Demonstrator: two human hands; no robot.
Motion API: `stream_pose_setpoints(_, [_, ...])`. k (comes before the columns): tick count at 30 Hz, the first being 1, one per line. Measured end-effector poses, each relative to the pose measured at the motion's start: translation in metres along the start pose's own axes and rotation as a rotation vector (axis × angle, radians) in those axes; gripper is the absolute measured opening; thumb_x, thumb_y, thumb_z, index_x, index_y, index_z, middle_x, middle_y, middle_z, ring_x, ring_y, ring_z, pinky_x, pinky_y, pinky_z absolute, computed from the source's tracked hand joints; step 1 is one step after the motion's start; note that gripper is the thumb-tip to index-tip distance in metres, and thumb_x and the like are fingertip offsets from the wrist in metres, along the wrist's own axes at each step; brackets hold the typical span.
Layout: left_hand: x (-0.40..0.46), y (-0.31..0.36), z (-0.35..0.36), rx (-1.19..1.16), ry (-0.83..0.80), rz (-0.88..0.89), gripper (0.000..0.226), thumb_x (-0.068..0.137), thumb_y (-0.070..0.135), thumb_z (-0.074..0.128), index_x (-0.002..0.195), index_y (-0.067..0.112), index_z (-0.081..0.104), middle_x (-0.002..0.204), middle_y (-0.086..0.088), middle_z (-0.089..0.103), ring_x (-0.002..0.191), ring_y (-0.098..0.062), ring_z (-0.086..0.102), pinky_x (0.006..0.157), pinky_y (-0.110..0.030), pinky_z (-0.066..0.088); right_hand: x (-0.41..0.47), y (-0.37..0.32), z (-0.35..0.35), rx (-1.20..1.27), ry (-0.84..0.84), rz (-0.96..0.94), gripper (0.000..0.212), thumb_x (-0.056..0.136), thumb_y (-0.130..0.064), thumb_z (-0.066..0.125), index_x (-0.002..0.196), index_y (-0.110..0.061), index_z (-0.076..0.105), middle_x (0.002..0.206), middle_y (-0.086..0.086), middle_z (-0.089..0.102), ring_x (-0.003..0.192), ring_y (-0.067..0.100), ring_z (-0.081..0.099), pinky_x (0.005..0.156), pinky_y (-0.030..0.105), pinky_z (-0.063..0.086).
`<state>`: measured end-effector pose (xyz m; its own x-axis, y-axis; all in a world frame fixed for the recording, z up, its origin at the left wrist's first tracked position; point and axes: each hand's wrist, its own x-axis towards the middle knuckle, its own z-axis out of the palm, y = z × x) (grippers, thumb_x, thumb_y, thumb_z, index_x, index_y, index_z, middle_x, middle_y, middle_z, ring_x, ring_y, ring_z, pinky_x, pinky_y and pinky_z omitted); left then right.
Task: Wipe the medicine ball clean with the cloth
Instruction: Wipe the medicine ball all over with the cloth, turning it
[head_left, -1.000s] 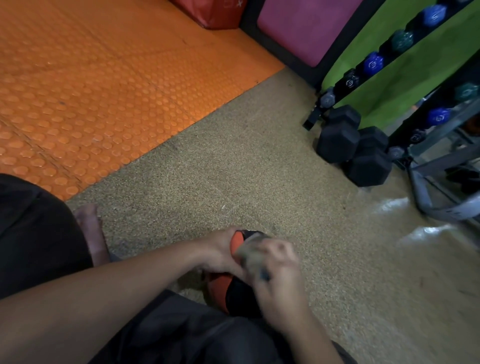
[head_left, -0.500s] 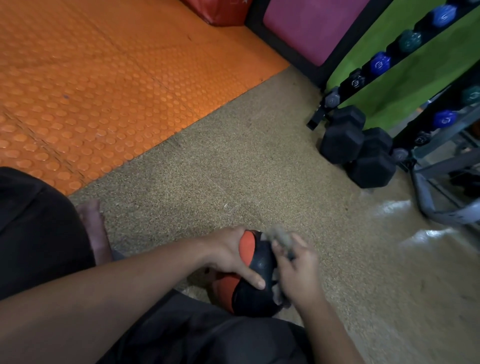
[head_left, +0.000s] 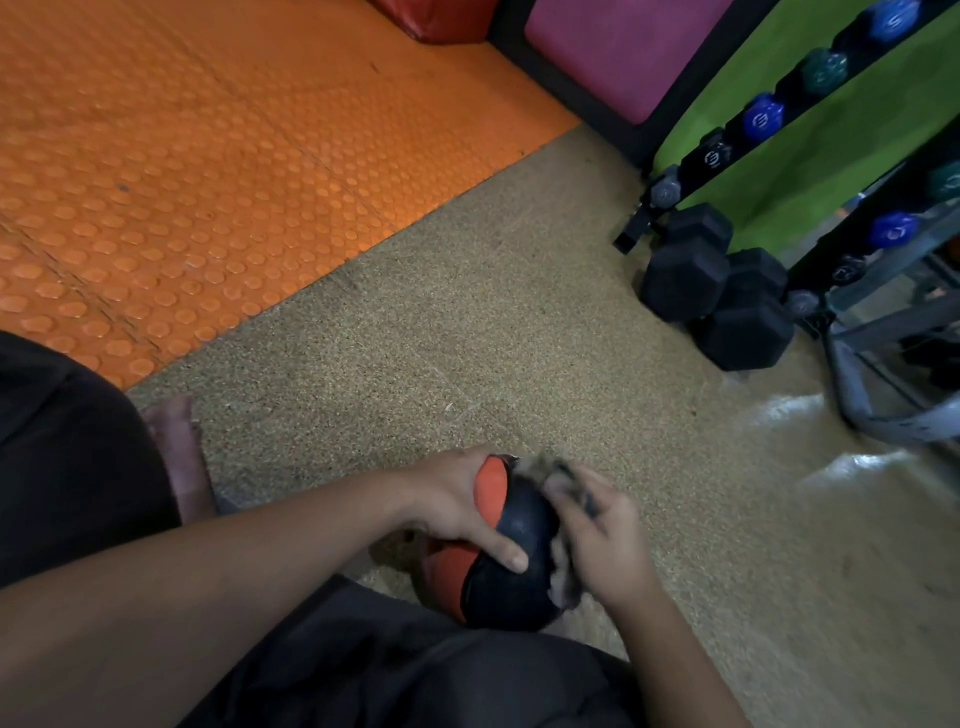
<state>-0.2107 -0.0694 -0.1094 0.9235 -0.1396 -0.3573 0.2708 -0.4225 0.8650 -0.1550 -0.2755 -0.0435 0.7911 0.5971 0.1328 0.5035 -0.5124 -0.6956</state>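
We hold the medicine ball (head_left: 506, 577), a red-and-black ball, low in front of us, just above the speckled tan floor (head_left: 467, 332) and beside our dark-clothed leg (head_left: 405, 670). Our left hand (head_left: 457, 506) grips the ball from the left side, fingers curled over its top and the thumb laid across the black panel. Our right hand (head_left: 597, 535) clamps the cloth (head_left: 563, 569), a grey, frayed rag, against the ball's right side; the cloth shows above the fingers and again below the palm, and it is blurred, so we cannot tell its exact folds. The two hands sit close together on opposite sides of the ball. A bare foot (head_left: 179, 452) rests on the floor to the left. An orange studded mat (head_left: 208, 156) covers the far left. Black hex dumbbells (head_left: 727, 296) lie on the floor at the right, next to a rack of coloured dumbbells (head_left: 763, 119).
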Motion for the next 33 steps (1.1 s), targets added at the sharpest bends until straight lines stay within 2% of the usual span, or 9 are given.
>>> stream_pose_setpoints(2, [0.000, 0.005, 0.000, 0.044, -0.010, -0.001, 0.141, 0.018, 0.093, 0.083, 0.143, 0.041, 0.044, 0.136, 0.016, 0.057, 0.123, -0.012, 0.058, 0.108, -0.038, 0.051, -0.001, 0.001, -0.002, 0.005, 0.080, 0.125, 0.023, 0.094, -0.048, 0.058, 0.099, -0.039, 0.079, 0.094, -0.013, 0.077, 0.092, 0.010, 0.073, 0.087, 0.044, 0.057])
stream_pose_setpoints(7, [-0.003, 0.000, -0.005, 0.090, -0.022, 0.006, 0.133, 0.049, 0.067, 0.097, 0.159, 0.034, 0.029, 0.151, 0.011, 0.046, 0.136, -0.015, 0.047, 0.115, -0.029, 0.040, -0.038, -0.017, 0.002, -0.174, -0.196, -0.368, 0.034, 0.098, -0.030, 0.058, 0.128, -0.021, 0.072, 0.139, -0.013, 0.065, 0.139, 0.016, 0.054, 0.116, 0.037, 0.039])
stream_pose_setpoints(12, [0.000, 0.007, 0.000, 0.081, -0.016, -0.014, 0.130, 0.035, 0.079, 0.092, 0.146, 0.034, 0.042, 0.142, 0.011, 0.053, 0.126, -0.016, 0.055, 0.110, -0.036, 0.049, -0.011, -0.012, -0.007, -0.055, 0.060, 0.045, 0.033, 0.099, -0.055, 0.056, 0.103, -0.031, 0.078, 0.103, -0.018, 0.076, 0.101, 0.001, 0.070, 0.092, 0.041, 0.055])
stream_pose_setpoints(16, [-0.001, -0.004, -0.005, 0.113, 0.003, 0.025, 0.124, 0.057, 0.054, 0.100, 0.158, 0.032, 0.031, 0.148, 0.009, 0.050, 0.131, -0.015, 0.051, 0.106, -0.020, 0.040, -0.037, -0.023, 0.010, -0.215, -0.225, -0.393, 0.040, 0.091, -0.011, 0.064, 0.126, -0.027, 0.073, 0.136, -0.015, 0.067, 0.136, 0.011, 0.056, 0.117, 0.032, 0.036])
stream_pose_setpoints(20, [0.003, 0.005, 0.000, 0.115, -0.007, 0.008, 0.132, 0.032, 0.086, 0.087, 0.145, 0.036, 0.043, 0.139, 0.014, 0.054, 0.125, -0.013, 0.056, 0.109, -0.035, 0.049, -0.008, -0.001, -0.003, -0.067, 0.075, 0.094, 0.044, 0.096, -0.060, 0.055, 0.078, -0.023, 0.074, 0.064, -0.004, 0.071, 0.060, 0.017, 0.068, 0.061, 0.033, 0.055])
stream_pose_setpoints(24, [-0.001, -0.005, -0.002, 0.093, 0.001, 0.038, 0.110, 0.052, 0.060, 0.099, 0.142, 0.036, 0.043, 0.136, 0.010, 0.058, 0.119, -0.012, 0.058, 0.106, -0.029, 0.050, -0.031, -0.026, 0.019, -0.252, -0.152, -0.308, 0.031, 0.097, -0.024, 0.061, 0.123, -0.036, 0.073, 0.129, -0.018, 0.070, 0.131, 0.012, 0.060, 0.114, 0.032, 0.038])
stream_pose_setpoints(26, [-0.002, -0.004, -0.003, 0.091, -0.007, 0.022, 0.119, 0.045, 0.071, 0.096, 0.146, 0.036, 0.042, 0.136, 0.012, 0.057, 0.120, -0.012, 0.058, 0.106, -0.030, 0.050, -0.022, -0.021, 0.010, -0.164, -0.193, -0.281, 0.031, 0.096, -0.029, 0.061, 0.123, -0.038, 0.072, 0.128, -0.016, 0.071, 0.128, 0.009, 0.061, 0.113, 0.035, 0.041])
stream_pose_setpoints(29, [0.005, 0.002, 0.002, 0.066, 0.009, 0.006, 0.136, 0.025, 0.094, 0.084, 0.143, 0.039, 0.045, 0.136, 0.015, 0.059, 0.121, -0.013, 0.060, 0.107, -0.037, 0.052, -0.008, -0.008, -0.001, -0.017, 0.039, 0.037, 0.048, 0.092, -0.071, 0.054, 0.089, -0.030, 0.077, 0.075, -0.012, 0.074, 0.071, 0.004, 0.069, 0.072, 0.034, 0.052])
stream_pose_setpoints(33, [0.003, -0.005, -0.001, 0.113, -0.015, 0.038, 0.130, 0.055, 0.059, 0.099, 0.160, 0.029, 0.028, 0.149, 0.003, 0.052, 0.131, -0.019, 0.055, 0.112, -0.035, 0.047, -0.029, -0.029, 0.022, -0.286, -0.175, -0.359, 0.040, 0.091, -0.018, 0.063, 0.129, -0.030, 0.070, 0.137, -0.023, 0.063, 0.138, 0.007, 0.051, 0.118, 0.029, 0.031])
